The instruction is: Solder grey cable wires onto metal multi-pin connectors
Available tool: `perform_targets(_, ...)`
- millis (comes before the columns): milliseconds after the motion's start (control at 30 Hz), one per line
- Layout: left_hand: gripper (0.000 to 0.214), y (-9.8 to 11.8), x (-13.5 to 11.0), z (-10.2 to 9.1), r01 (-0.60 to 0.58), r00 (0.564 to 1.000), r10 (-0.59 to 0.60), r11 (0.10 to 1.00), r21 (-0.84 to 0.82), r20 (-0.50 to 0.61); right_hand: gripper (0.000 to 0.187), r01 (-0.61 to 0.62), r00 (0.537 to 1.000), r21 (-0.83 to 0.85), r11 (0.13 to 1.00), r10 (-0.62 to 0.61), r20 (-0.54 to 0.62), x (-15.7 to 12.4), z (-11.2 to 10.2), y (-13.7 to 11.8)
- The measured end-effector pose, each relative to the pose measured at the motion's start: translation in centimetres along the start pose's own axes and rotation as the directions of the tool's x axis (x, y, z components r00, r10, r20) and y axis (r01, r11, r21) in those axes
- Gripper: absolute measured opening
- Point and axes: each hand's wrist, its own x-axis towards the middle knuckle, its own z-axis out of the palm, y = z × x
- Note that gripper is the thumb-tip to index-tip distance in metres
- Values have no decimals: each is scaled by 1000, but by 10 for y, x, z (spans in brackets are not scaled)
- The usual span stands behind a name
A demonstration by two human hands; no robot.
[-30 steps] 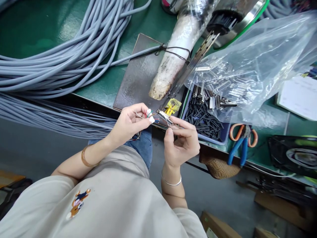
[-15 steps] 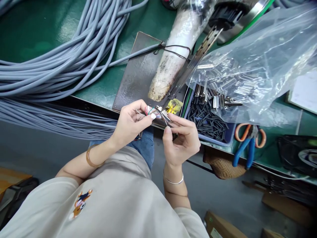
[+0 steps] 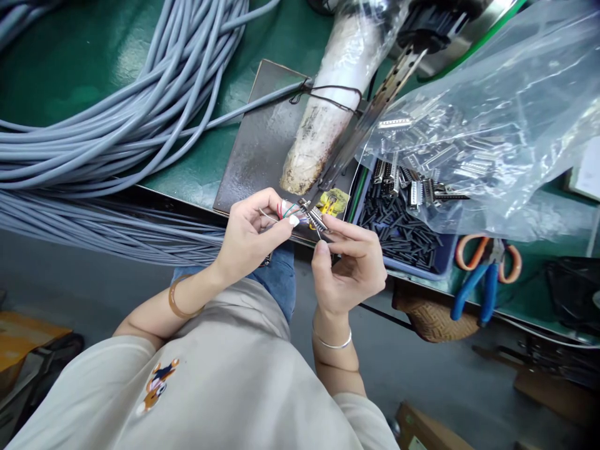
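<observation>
My left hand (image 3: 250,234) is closed, pinching a bundle of thin coloured wires (image 3: 289,211), with red, green and white ones showing. My right hand (image 3: 349,269) grips a small metal multi-pin connector (image 3: 314,215) by its right end. A thin light wire runs from the connector down to my right thumb and fingertip. The wires reach the connector's left side; whether each one is joined to it is too small to tell. Just above the connector is the dark tip of a soldering iron (image 3: 382,103), beside a yellow sponge (image 3: 336,201).
A thick white plastic-wrapped post (image 3: 319,119) lies over a dark plate (image 3: 255,144). To the right are a blue tray (image 3: 435,269) of short black tubes, a clear bag (image 3: 506,125) of connectors and pliers (image 3: 482,275). Grey cable coils (image 3: 154,112) fill the left.
The view has shifted slightly, so the tray, bag and pliers appear farther right. Both hands keep nearly the same hold, and the connector looks tilted a little more steeply.
</observation>
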Motion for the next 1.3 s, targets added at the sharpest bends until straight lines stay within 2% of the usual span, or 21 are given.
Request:
perform_targets(267,20,-3,0,-1,-75,997,76,996,43,-9,13,30,999,-5,1000,-30,-19,5,2,-3)
perform_targets(433,20,-1,0,-1,-77,997,77,996,47,-8,13,53,998,-71,996,-54,-21,8,2,-5)
perform_targets(700,21,-2,-2,-2,-40,999,42,997,71,-26,13,85,996,-74,994,-86,-6,4,0,-2)
perform_targets(967,26,2,-2,-3,17,1000,-18,998,55,23,11,-38,999,25,999,38,5,4,-1,-2)
perform_targets(1133,20,2,-2,-1,-34,999,35,997,67,-10,12,17,1000,-23,1000,-17,-9,7,1,-3)
perform_targets(1300,24,3,-3,2,-58,998,61,995,80,-30,12,54,998,-86,995,-56,-18,11,1,-5)
